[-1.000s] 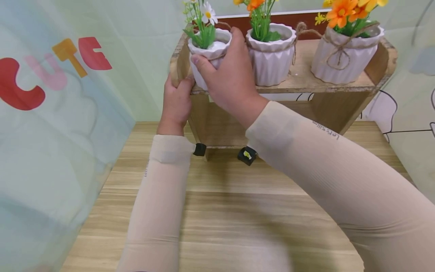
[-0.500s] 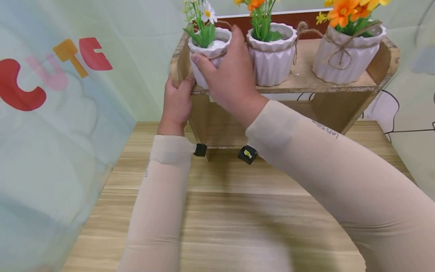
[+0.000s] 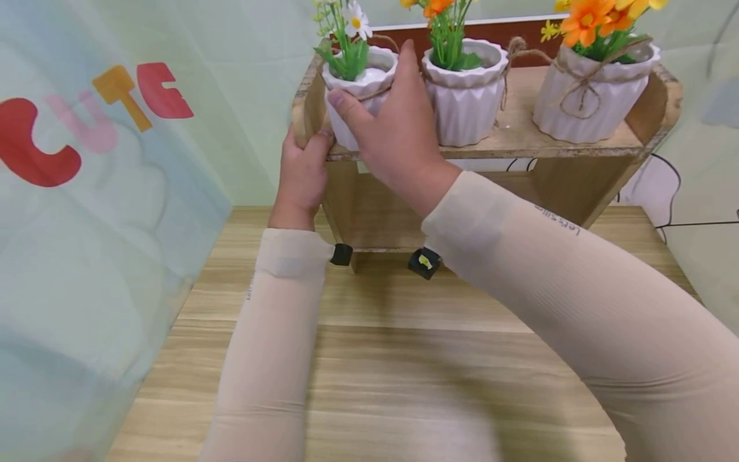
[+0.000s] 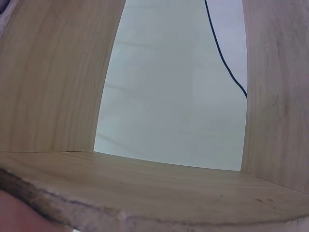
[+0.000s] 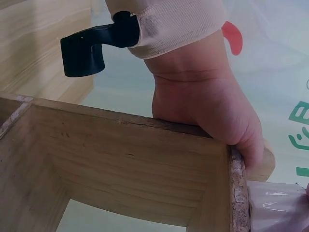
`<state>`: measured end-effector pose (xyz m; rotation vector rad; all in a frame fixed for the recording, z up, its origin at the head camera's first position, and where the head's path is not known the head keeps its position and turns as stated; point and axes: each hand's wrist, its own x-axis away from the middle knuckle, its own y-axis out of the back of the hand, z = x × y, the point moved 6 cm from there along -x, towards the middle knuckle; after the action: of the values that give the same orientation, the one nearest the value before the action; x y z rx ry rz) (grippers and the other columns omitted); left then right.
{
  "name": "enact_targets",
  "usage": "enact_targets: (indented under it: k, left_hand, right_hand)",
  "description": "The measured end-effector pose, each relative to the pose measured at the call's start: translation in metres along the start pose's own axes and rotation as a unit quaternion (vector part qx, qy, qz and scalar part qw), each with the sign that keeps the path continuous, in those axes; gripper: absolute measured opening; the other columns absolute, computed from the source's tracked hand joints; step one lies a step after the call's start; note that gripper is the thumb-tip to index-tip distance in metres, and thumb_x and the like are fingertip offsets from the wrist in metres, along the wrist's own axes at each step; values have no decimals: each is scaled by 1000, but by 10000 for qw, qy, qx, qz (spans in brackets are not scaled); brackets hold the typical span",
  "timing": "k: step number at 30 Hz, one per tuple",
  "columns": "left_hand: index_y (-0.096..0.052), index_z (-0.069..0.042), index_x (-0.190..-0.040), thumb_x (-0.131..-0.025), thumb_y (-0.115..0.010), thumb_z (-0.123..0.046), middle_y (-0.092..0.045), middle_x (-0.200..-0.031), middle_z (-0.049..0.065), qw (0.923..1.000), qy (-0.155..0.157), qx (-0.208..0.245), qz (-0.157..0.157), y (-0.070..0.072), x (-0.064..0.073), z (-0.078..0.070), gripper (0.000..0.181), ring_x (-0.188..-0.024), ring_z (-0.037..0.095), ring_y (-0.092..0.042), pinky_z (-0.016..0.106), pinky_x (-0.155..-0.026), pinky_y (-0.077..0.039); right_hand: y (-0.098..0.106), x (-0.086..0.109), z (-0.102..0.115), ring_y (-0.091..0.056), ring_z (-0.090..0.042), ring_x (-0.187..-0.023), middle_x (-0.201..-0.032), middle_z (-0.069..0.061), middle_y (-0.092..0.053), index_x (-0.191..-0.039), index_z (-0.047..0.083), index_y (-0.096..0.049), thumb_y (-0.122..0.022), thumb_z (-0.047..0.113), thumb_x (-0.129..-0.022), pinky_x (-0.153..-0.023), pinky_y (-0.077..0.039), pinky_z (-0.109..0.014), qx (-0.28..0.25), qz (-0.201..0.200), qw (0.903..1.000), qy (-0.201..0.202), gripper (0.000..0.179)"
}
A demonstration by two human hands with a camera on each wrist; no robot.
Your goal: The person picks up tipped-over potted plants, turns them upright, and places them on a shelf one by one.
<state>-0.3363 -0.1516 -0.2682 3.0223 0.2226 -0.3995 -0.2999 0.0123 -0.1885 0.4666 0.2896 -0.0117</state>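
A wooden shelf (image 3: 577, 153) stands on the table, with three white fluted pots of flowers on its top board. My left hand (image 3: 303, 173) grips the shelf's left end, its thumb at the top board's front corner. The right wrist view shows that left hand (image 5: 207, 96) round the corner too. With my right hand (image 3: 398, 131) I hold the leftmost flower pot (image 3: 344, 125), which bears white daisies and a twine band. My thumb lies across its front and a finger at its right side; the other fingertips are hidden. The pot's base is at the board.
Beside my right hand is the middle flower pot (image 3: 464, 109); the right flower pot (image 3: 589, 102), with orange flowers, stands at the far end. A lower opening (image 3: 439, 199) lies under the board. Wood-grain table (image 3: 404, 385) spreads in front, and a printed curtain (image 3: 190, 160) hangs at left.
Everything has shifted slightly to the right in the head view. Both hands keep their places on the shelf and the leftmost flower pot.
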Motion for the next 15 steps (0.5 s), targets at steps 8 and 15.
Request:
enact_targets:
  k: [8, 15]
  left_hand:
    - [-45, -16, -155, -99, -51, -29, -54, -142, 8, 10000, -19, -19, -55, 1, 0, 0, 58, -124, 20, -53, 34, -108, -44]
    - [-46, -15, -153, -99, -51, -28, -55, -139, 7, 10000, -83, 23, -44, 1, 1, -1, 57, -123, 20, -53, 35, -108, -44]
  right_hand:
    - [0, 1, -2, -11, 1, -156, -176, 5, -9, -169, 13, 10, -67, 50, -100, -122, -9, -12, 123, -29, 9999, 94, 110]
    - [1, 6, -4, -12, 1, -156, -176, 6, -9, -169, 15, 10, -68, 50, -99, -123, -10, -14, 74, 15, 10000, 24, 111]
